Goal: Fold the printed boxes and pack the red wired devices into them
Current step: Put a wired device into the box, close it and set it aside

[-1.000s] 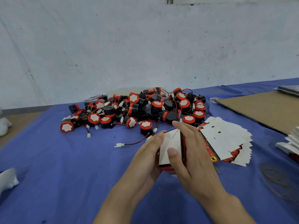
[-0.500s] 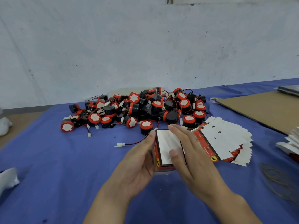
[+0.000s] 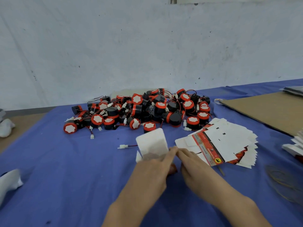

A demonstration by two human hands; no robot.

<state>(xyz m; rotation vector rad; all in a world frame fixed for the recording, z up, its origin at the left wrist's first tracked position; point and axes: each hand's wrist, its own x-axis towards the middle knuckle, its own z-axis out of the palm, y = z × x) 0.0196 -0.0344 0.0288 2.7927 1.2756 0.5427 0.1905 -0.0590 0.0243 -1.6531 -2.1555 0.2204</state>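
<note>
Both of my hands hold one printed box blank [image 3: 151, 144], its white inner side facing me, blurred by motion. My left hand [image 3: 152, 171] grips its lower edge, and my right hand [image 3: 192, 166] pinches it at the right, fingertips touching the left hand. A fanned stack of flat printed boxes [image 3: 226, 145], white with red and black print, lies just to the right. Behind them is a heap of red and black wired devices [image 3: 144, 110] with white labels. One loose white connector [image 3: 123, 146] on a red wire lies left of the held box.
A blue cloth [image 3: 68, 169] covers the table, ending at a white wall. A brown cardboard sheet [image 3: 268, 108] lies at the right, with more white box stock [image 3: 296, 143] at the right edge. Rubber bands [image 3: 285, 182] sit front right. White bags [image 3: 8, 182] lie at the left.
The box blank has swung up and to the left in my hands, and its white flap now stands open. My right hand has slid down to its lower right edge.
</note>
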